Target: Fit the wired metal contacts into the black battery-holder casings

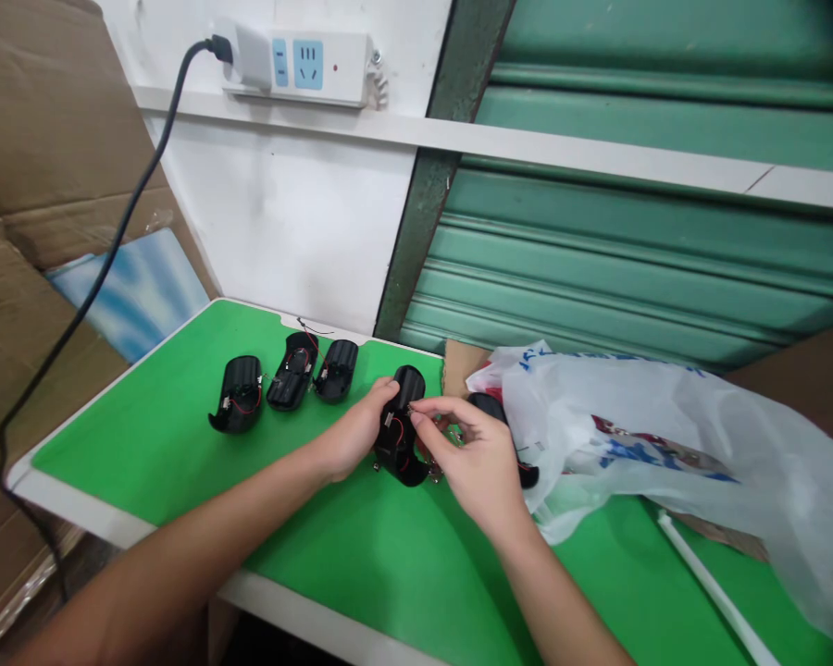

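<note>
The left hand (361, 425) is partly closed around the left side of a black plastic housing (408, 461), its thumb laid along the upper edge and its other fingers mostly hidden behind. The housing is held over the green-topped counter (145, 453), with its hollow inside facing up and a red wire (401, 427) looped within it. The right hand (478, 462) is at the housing's right edge, thumb and forefinger brought nearly together there; whether a small part is pinched between them cannot be told. Small shiny metal pieces (434, 473) show at the housing's lower right, below those fingertips.

Three similar housings stand in a row to the left of the left hand: a left one (242, 396), a middle one (292, 372) and a right one (338, 370), each with thin wiring. A further black piece (487, 404) shows behind the right hand, beside a white plastic bag (666, 416).

The bag carries blue printing and a dark red patch, but the creases make the lettering unreadable. On the wall, the white socket strip (347, 69) has light-blue outlet panels and no brand that can be read; a white adapter (244, 57) with a black cable (145, 171) is plugged into its left end.
</note>
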### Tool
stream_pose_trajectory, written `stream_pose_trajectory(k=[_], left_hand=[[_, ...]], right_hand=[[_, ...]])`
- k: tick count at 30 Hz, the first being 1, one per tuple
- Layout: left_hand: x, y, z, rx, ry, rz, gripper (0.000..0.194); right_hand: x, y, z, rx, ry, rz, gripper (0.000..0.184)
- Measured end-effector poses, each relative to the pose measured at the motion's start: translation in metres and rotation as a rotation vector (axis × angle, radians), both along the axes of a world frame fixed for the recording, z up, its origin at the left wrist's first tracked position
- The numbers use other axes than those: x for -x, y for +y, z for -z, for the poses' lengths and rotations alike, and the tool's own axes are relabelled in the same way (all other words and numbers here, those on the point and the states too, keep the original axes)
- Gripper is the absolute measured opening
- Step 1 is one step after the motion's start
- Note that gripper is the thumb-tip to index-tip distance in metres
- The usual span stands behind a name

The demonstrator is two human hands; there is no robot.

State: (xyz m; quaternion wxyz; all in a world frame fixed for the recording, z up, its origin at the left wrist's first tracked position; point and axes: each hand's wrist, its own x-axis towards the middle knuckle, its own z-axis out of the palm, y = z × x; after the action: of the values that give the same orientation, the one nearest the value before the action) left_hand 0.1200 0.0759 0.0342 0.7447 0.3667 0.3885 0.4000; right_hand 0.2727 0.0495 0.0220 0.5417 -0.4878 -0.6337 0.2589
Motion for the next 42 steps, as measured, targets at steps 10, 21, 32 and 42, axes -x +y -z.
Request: stream_pose_trajectory(k=[10, 21, 32, 42], left_hand=[[-0.001, -0.001, -0.005, 0.005, 0.015, -0.01, 0.02], [0.0, 0.0, 0.003, -0.05, 0.022, -0.007, 0.025], [-0.002, 0.003, 0.01, -0.119, 0.054, -0.022, 0.022], [-0.002, 0.004, 0.013, -0.17, 0.078, -0.005, 0.027]], right_hand=[[-0.001, 0.001, 0.004, -0.003, -0.018, -0.006, 0.012], [-0.001, -0.004, -0.004, -0.131, -0.261, -0.029, 0.012], [-0.004, -0.003, -0.007, -0.2, -0.339, -0.035, 0.014], [-0.002, -0.005, -0.003, -0.192, -0.31, -0.028, 0.02]])
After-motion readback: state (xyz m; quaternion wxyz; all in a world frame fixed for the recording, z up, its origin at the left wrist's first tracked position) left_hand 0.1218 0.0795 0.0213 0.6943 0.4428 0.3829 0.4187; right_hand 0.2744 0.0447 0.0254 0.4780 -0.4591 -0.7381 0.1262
